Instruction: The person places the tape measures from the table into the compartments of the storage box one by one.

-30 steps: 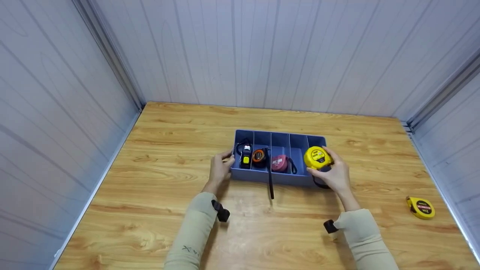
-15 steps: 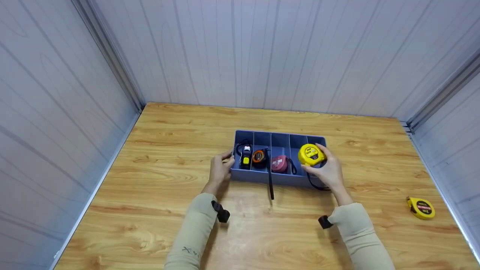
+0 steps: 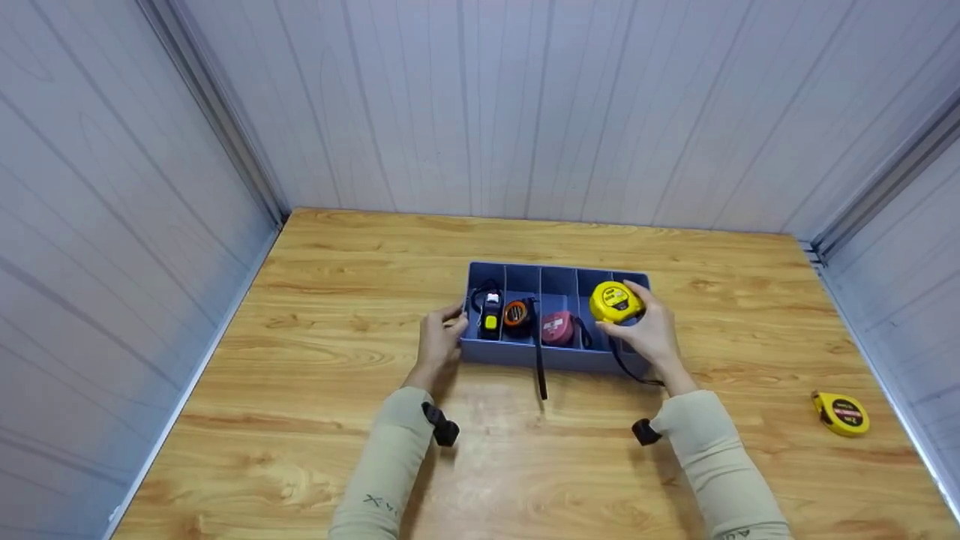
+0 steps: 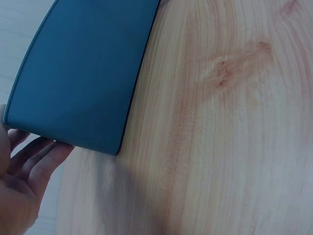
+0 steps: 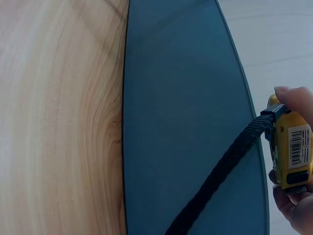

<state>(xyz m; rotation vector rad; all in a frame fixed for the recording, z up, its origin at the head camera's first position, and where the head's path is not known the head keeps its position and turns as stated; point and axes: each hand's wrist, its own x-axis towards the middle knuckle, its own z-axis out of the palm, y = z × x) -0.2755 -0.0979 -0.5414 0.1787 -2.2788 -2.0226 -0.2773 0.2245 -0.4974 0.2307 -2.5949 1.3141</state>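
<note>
My right hand [image 3: 651, 330] holds a yellow tape measure [image 3: 613, 301] between thumb and fingers, above the right part of a blue-grey divided box [image 3: 555, 357]. Its black wrist strap [image 5: 215, 181] hangs across the box's front wall in the right wrist view. At the box's left end, my left hand [image 3: 439, 337] rests with fairly straight fingers against the end wall; its thumb is partly hidden in the left wrist view. Inside lie a black tape measure with a yellow button [image 3: 491, 315], an orange-and-black tape measure [image 3: 517, 315] and a red tape measure [image 3: 557, 328], in separate compartments from the left.
Another yellow tape measure [image 3: 841, 414] lies on the wooden table [image 3: 285, 420], far right. A black strap [image 3: 541, 371] hangs over the box's front edge. Pale panel walls [image 3: 495, 105] enclose the table at the back and sides.
My right hand has carried the yellow tape measure leftward and slightly away from me, from the rightmost compartment toward the one beside it. The left hand and the box have stayed in place.
</note>
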